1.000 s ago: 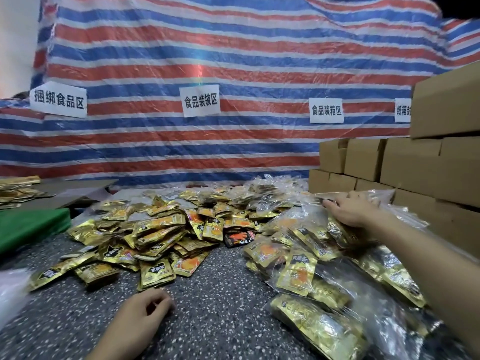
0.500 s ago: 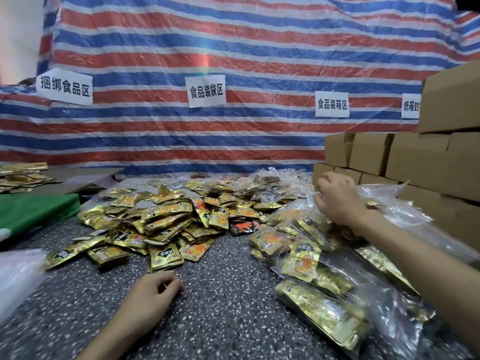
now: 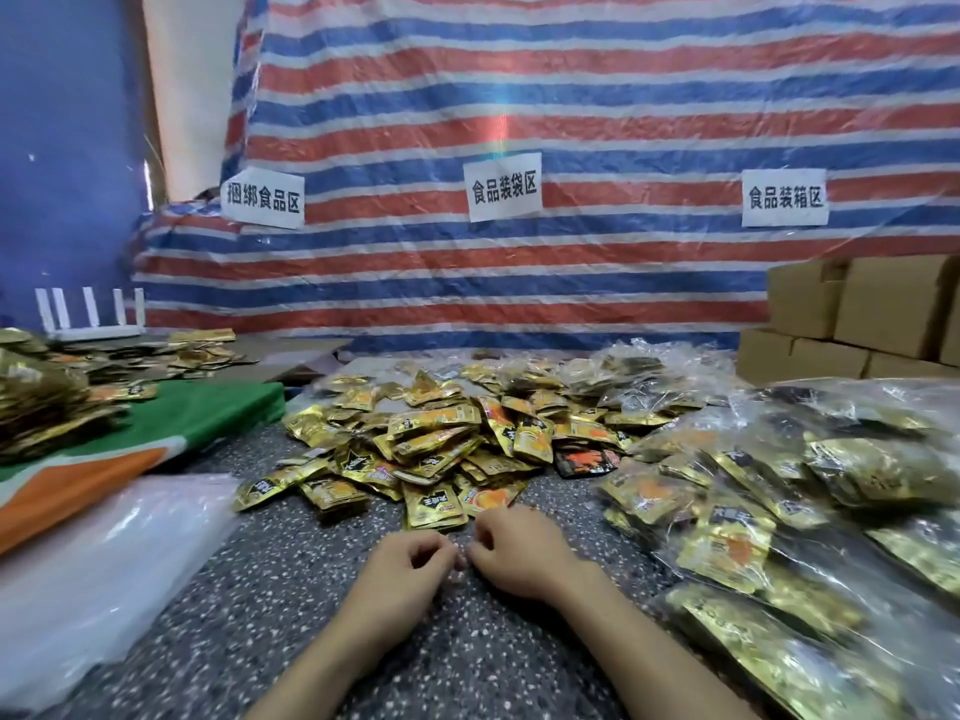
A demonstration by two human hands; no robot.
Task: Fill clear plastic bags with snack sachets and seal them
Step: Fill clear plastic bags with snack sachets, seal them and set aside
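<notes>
A heap of loose gold snack sachets [image 3: 441,444] lies in the middle of the speckled grey table [image 3: 280,595]. Filled clear plastic bags [image 3: 779,517] of sachets are piled along the right side. A stack of empty clear bags [image 3: 98,569] lies at the near left. My left hand [image 3: 410,569] and my right hand [image 3: 519,553] rest side by side on the table just in front of the heap. Their fingers are loosely curled, the fingertips nearly meet, and I see nothing held in either.
A green and orange cloth [image 3: 171,423] covers the left, with more gold sachets [image 3: 41,402] piled on it. Cardboard boxes [image 3: 857,314] are stacked at the back right. A striped tarp [image 3: 519,96] with paper signs hangs behind the table.
My right hand has left the filled bags on the right and come back to the middle beside my left hand. The view has turned left.
</notes>
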